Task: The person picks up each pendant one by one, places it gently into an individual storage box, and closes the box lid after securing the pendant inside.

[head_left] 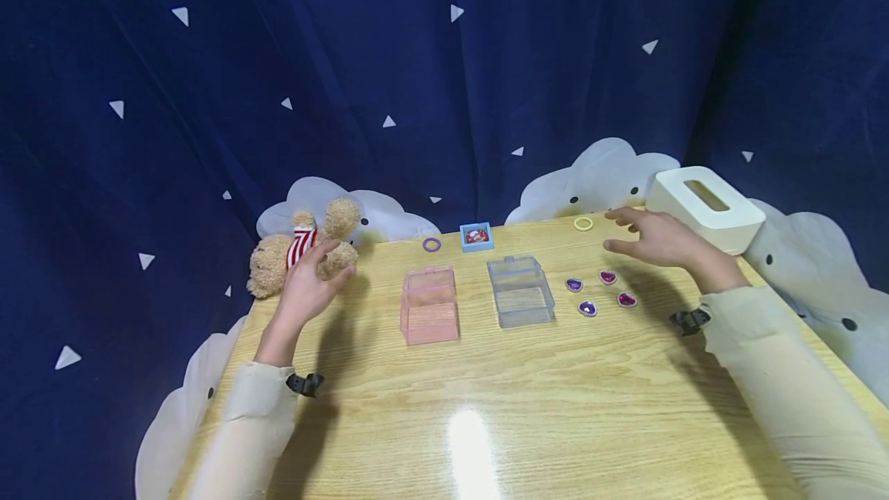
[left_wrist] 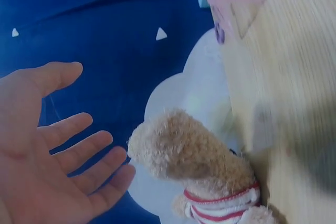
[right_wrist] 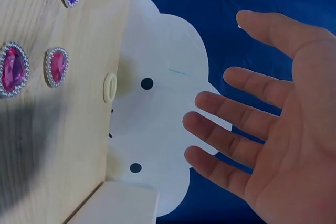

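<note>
My left hand (head_left: 310, 284) hovers with fingers relaxed near a teddy bear (left_wrist: 184, 145) in a red-and-white striped shirt; the left wrist view shows its palm bare. On the other side, my right hand (head_left: 656, 238) hangs over the table's right part, fingers extended and holding nothing. Below and left of it lie two heart-shaped pink gems (right_wrist: 56, 67) and two purple gems (head_left: 586, 308) with silvery beaded rims. A yellow ring (right_wrist: 109, 87) sits near the back edge. Mid-table are a clear pink box (head_left: 430, 322) and a clear bluish box (head_left: 524, 307), both with lids raised.
A white tissue box (head_left: 739, 214) stands at the back right, close to my right hand. Along the back edge are a purple ring (head_left: 431, 244) and a small light-blue square box (head_left: 477, 248). Behind the wooden table (head_left: 556, 407) hangs a dark blue curtain (head_left: 389, 60).
</note>
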`<state>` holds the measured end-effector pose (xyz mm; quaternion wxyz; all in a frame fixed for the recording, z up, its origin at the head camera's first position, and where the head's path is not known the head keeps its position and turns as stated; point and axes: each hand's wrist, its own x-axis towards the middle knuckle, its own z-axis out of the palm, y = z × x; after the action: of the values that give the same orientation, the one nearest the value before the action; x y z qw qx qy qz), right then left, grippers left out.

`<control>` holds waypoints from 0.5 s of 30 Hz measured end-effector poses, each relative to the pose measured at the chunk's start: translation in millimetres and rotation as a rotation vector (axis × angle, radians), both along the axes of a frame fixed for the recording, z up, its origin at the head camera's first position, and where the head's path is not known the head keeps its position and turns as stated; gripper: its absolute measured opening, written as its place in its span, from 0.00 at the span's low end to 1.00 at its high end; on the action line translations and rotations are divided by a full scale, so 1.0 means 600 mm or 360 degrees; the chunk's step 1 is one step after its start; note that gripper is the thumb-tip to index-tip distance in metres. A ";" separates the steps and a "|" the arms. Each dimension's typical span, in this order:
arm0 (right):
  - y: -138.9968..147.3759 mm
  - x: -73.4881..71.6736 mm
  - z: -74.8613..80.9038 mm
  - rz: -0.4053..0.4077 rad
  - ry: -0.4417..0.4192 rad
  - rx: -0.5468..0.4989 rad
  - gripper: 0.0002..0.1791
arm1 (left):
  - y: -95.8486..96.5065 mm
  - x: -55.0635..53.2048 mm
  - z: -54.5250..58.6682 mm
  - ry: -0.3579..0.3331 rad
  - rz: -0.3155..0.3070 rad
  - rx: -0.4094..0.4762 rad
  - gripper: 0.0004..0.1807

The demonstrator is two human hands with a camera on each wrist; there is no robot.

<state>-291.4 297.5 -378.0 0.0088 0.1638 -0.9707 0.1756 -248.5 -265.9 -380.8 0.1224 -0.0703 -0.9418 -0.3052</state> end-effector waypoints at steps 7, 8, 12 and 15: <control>-0.005 -0.007 -0.015 0.0064 -0.0028 -0.0094 0.32 | 0.027 0.004 -0.004 -0.0031 -0.0061 0.0298 0.28; -0.006 -0.008 -0.018 0.0074 -0.0029 -0.0100 0.32 | 0.031 0.005 -0.004 -0.0045 -0.0075 0.0327 0.27; -0.010 -0.011 -0.028 0.0097 -0.0050 -0.0132 0.30 | 0.046 0.009 -0.009 -0.0104 -0.0112 0.0376 0.25; -0.014 -0.013 -0.036 0.0097 -0.0087 -0.0152 0.30 | 0.056 0.012 -0.012 -0.0131 -0.0144 0.0419 0.25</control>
<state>-299.4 289.1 -399.4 -0.0153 0.1878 -0.9556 0.2264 -241.1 -232.5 -388.0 0.0780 -0.0835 -0.8937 -0.4339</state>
